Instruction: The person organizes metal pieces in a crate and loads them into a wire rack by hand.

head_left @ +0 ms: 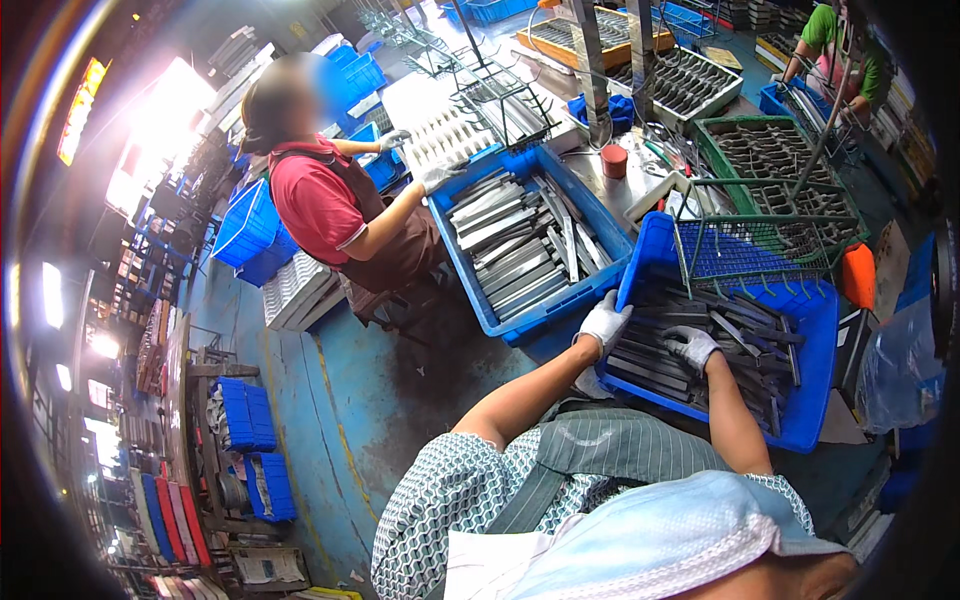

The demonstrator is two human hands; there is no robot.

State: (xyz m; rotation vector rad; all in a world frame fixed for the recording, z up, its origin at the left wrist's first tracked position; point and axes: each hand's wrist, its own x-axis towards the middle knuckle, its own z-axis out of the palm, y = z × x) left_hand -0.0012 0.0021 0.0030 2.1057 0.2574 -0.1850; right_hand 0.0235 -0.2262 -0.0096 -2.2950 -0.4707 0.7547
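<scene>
A blue bin in front of me holds many dark flat metal strips, lying across one another. My left hand, in a white glove, is closed on the bin's left rim. Over the strips inside lies my right hand, also gloved, its fingers somewhat apart and touching them. No strip shows lifted in it. A green wire rack with hooks stands across the far side of this bin. Just left of it, a second blue bin contains lighter metal strips.
A co-worker in a red shirt and apron stands at the left by white trays. Another person in green works at the far right. A red can, green crates and metal posts occupy the table.
</scene>
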